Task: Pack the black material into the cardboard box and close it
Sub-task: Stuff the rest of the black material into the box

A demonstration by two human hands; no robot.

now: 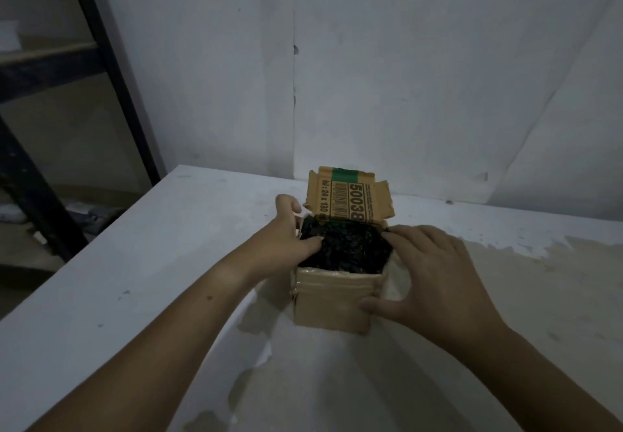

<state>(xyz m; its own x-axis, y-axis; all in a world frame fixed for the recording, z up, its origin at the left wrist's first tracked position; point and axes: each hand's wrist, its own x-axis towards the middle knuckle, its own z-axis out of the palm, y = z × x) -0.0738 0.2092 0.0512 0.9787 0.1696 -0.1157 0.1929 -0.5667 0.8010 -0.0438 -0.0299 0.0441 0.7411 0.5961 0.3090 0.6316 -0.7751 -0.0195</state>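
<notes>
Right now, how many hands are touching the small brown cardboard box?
2. The left hand grips the small brown cardboard box at its left rim, thumb on the black crinkly material; the right hand holds its right front corner. No others in view.

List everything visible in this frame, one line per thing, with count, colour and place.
cardboard box: one, tan, on the table near the wall, open.
lid flap: one, tan with a green stripe and black barcode print, standing up at the box's far side.
black material: one mass, black, filling the box to its rim.
table: one, white with beige worn patches, across the foreground.
wall: white, behind the table.
shelf rack: one, dark frame, far left.
hands: two, bare; left hand grips the box's left wall, thumb on the material; right hand holds its right side, thumb on the front.
</notes>
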